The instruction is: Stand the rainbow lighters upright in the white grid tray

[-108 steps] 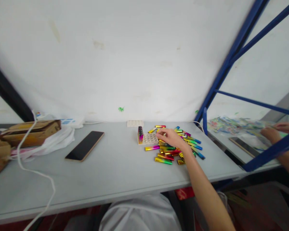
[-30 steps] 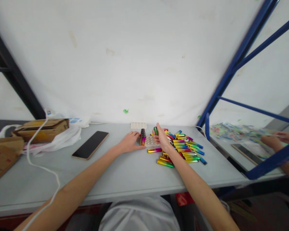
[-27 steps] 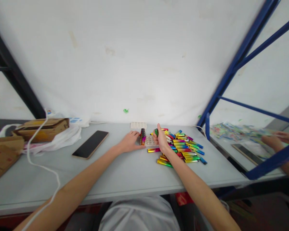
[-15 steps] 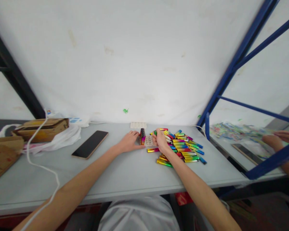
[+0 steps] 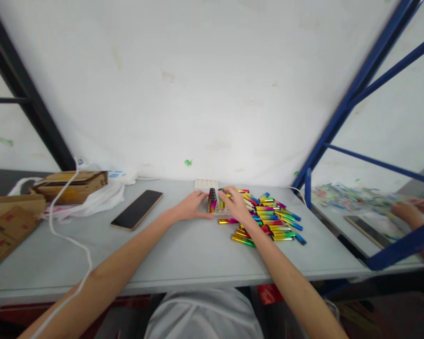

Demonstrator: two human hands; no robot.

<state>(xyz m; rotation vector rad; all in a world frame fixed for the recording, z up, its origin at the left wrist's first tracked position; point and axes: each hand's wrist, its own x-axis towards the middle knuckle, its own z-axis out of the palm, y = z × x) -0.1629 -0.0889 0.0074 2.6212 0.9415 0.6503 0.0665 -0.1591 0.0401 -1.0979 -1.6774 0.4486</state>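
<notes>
A small white tray (image 5: 217,213) with rows of round holes sits on the table, with a row of shiny lighters (image 5: 212,202) with black tops upright at its left end. My left hand (image 5: 191,206) grips the tray's left end, thumb along the front and fingers toward the back. My right hand (image 5: 236,205) is closed on a yellow-green lighter (image 5: 222,201), upright over the tray just right of the row. Its lower end is hard to make out. Beside my right hand lies a loose pile of metallic multicoloured lighters (image 5: 268,216).
A second white tray (image 5: 206,184) lies by the wall. To the left are a phone (image 5: 137,209), an opened cardboard box (image 5: 70,186), a plastic bag (image 5: 102,200) and a white cable (image 5: 53,221). Blue frame bars (image 5: 325,136) stand right; another person's hands (image 5: 408,212) work beyond.
My right hand has moved from the pile side to the tray, bringing a lighter upright beside the row. My left hand stays at the tray's left end. The view has shifted slightly.
</notes>
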